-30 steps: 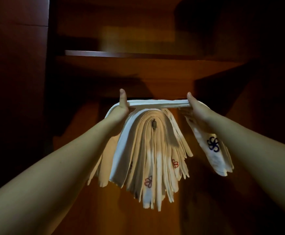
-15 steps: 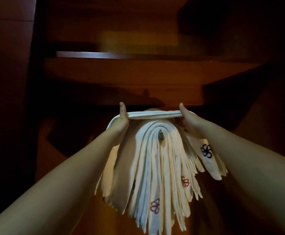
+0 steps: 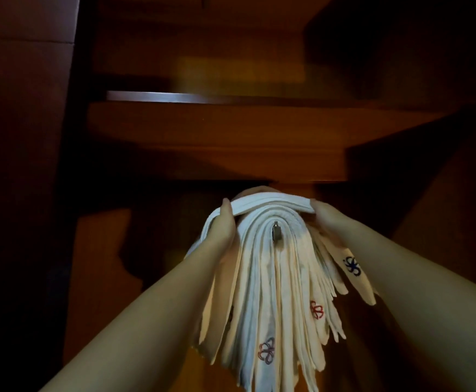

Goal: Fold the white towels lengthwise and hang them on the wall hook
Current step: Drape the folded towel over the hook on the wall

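At centre frame, both hands, left hand (image 3: 224, 226) and right hand (image 3: 326, 217), have lowered the folded towel (image 3: 270, 203), fingers clenched on its ends, onto the hung towels (image 3: 270, 292) over the hook (image 3: 276, 232), nearly draped.

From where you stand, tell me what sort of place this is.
Probably the inside of a wooden wardrobe or closet, dimly lit: dark wood panels at the sides, a wooden shelf overhead, and a metal hook carrying many folded white towels with embroidered flowers.
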### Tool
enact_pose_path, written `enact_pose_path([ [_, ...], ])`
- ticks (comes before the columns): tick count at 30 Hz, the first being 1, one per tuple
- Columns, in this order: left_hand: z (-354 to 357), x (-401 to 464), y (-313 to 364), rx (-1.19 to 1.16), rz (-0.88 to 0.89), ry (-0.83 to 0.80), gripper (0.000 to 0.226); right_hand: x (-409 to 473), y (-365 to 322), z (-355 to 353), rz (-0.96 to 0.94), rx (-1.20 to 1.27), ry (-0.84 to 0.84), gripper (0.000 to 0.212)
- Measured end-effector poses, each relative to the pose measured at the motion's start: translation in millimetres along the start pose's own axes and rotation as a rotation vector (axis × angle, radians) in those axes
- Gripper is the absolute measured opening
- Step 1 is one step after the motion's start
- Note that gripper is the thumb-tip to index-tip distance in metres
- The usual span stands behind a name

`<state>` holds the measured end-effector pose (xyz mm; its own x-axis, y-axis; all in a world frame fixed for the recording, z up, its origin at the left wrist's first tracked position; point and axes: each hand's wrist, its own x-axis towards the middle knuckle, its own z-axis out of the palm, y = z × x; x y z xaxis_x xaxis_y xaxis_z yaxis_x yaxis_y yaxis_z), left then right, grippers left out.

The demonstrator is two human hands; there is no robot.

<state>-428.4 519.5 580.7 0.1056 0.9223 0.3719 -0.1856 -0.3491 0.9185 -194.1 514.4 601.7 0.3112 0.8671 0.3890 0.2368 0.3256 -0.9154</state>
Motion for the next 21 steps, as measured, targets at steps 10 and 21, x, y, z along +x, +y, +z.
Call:
enact_pose_path([
  [10, 10.8, -25.4, -33.9, -0.109, -0.040, 0.073, 0.055, -30.1, 41.9, 29.9, 0.120, 0.259, 0.006, 0.047],
  [21, -31.5, -29.8, -32.0, -0.222, -0.009, 0.243, 0.060, -30.5, 10.5, 0.5, 0.109, 0.216, 0.309, 0.040],
])
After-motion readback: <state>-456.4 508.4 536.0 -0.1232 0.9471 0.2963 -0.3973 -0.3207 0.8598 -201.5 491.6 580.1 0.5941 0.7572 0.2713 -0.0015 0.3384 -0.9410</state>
